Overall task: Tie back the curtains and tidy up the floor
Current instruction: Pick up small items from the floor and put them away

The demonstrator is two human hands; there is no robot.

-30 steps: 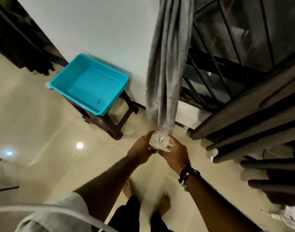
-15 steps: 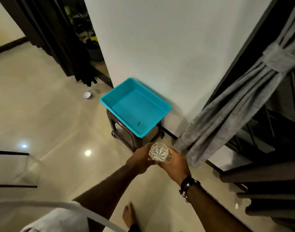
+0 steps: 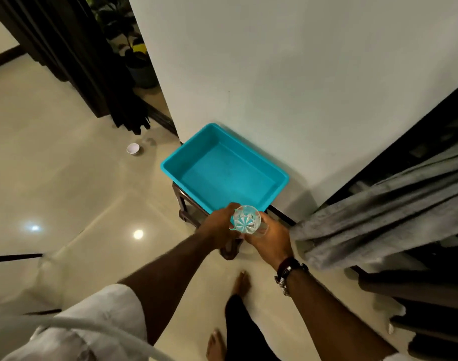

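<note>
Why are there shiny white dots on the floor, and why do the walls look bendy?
Head view: the dots are glare from lights on the glossy floor, brightest one at. The wall looks slanted because the wide lens bends things. The room is dim; the left hand, right hand and glass are slightly blurred.

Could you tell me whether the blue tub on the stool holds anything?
Empty: the blue tub's bare floor shows, nothing inside.

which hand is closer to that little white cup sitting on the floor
Left. The left hand grips the glass on the side toward the white cup, which sits on the floor up and to the left. The right hand grips the glass's far side, farther away.
</note>
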